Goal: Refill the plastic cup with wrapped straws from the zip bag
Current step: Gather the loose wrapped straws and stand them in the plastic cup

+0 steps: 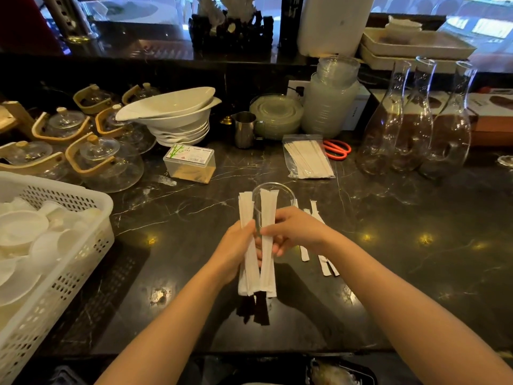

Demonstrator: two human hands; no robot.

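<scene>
White paper, thin and matte, wraps every straw here, so the bundle should handle as very light, a little springy and apt to fan out or slide unless it is pinched around its middle. The left hand [236, 245] is closed around one bunch of wrapped straws [247, 262] at about mid-length, with flat wrapper ends sticking out above and below the fist. Just right of it, the right hand [294, 232] curls its fingers over a 2nd bunch [268, 245], thumb and forefinger pinching the paper; the 2 bunches touch near their lower ends and splay apart at the top. Directly behind both grips stands the plastic cup [286, 194], clear, thin-walled and round-rimmed; it looks light enough to tip if the straws are pushed in at an angle. Right of the right hand, several loose straws [322, 259] lie flat on the dark, glossy, veined stone counter [416, 259]. Further back and to the right, the zip bag [308, 159] lies flat, soft clear film with more straws inside.
</scene>
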